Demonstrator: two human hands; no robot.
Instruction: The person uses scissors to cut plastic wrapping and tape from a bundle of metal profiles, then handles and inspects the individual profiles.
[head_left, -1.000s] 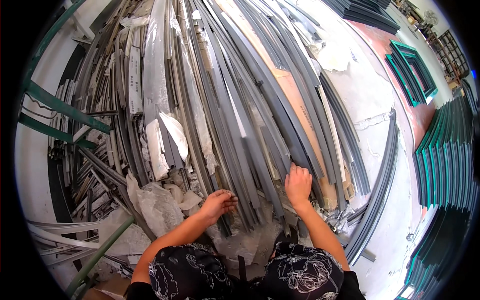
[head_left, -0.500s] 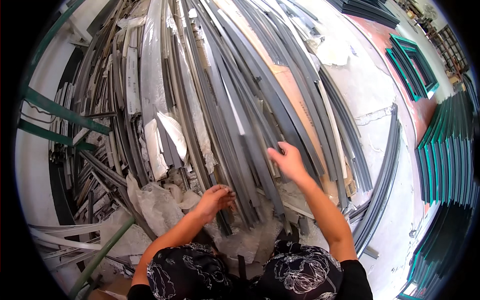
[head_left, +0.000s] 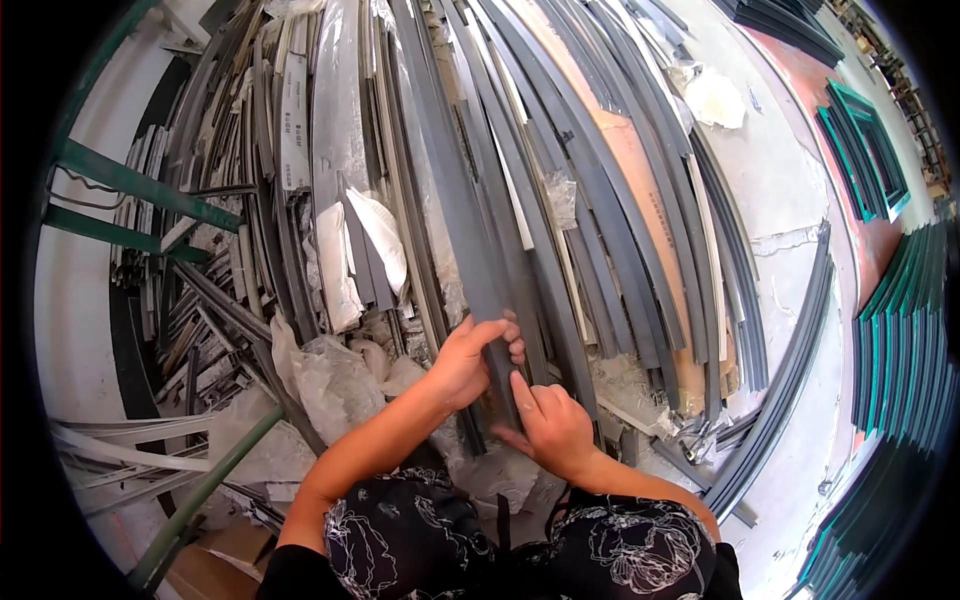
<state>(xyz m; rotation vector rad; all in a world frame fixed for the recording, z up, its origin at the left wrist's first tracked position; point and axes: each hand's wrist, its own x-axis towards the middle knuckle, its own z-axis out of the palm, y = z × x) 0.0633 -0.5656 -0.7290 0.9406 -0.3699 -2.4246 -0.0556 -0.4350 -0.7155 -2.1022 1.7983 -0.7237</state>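
A long dark grey profile bar runs from the far edge toward me, lying over the other bars. My left hand is closed round it near its close end, thumb on top and fingertips curling over the right side. Just below, my right hand is at the same bar. Its index finger lies along the bar's right edge, and its slightly blurred thumb crosses the bar nearer to me. The other fingers are bent. The bar's close end is blurred and partly hidden by my hands.
Many long profiles lie side by side. Left are offcuts, crumpled plastic film and a green metal frame. Dark curved strips lie on the pale floor at right, before green-edged stacked frames.
Both hands, apart and off this bar before, have come together on it. My right hand has moved down and left, my left hand up and right. The view has shifted slightly.
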